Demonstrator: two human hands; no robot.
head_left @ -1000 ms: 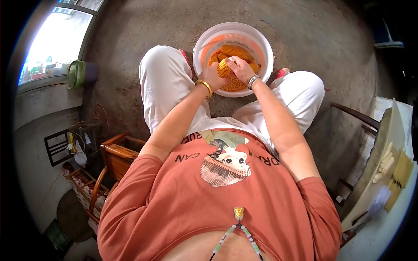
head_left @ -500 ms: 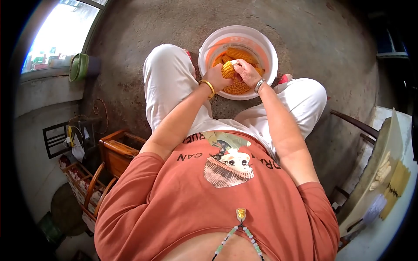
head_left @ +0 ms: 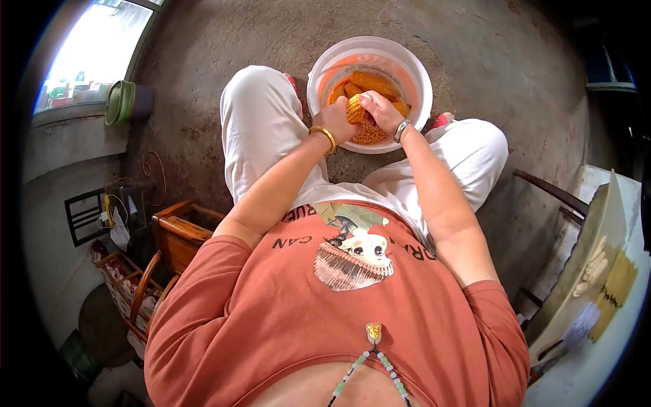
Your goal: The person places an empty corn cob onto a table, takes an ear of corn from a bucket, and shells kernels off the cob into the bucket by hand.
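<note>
A white bucket (head_left: 422, 102) stands on the floor between my knees, with yellow corn cobs (head_left: 374, 83) and loose kernels (head_left: 370, 134) inside. My left hand (head_left: 335, 121), with a gold bangle at the wrist, is closed round a corn cob (head_left: 354, 109) over the bucket. My right hand (head_left: 382, 112), with a silver bracelet, is pressed against the upper end of the same cob, fingers bent. Its fingertips partly cover that end.
Concrete floor (head_left: 271, 34) surrounds the bucket. On the left are a wooden stool (head_left: 182, 232), a wooden chair (head_left: 140, 292) and a green container (head_left: 119, 103) by the window. A table (head_left: 576, 271) with papers stands at the right.
The view has shifted slightly, so the bucket appears a little further right than in the earliest frame. Both hands remain on the cob, with the right fingers slightly shifted.
</note>
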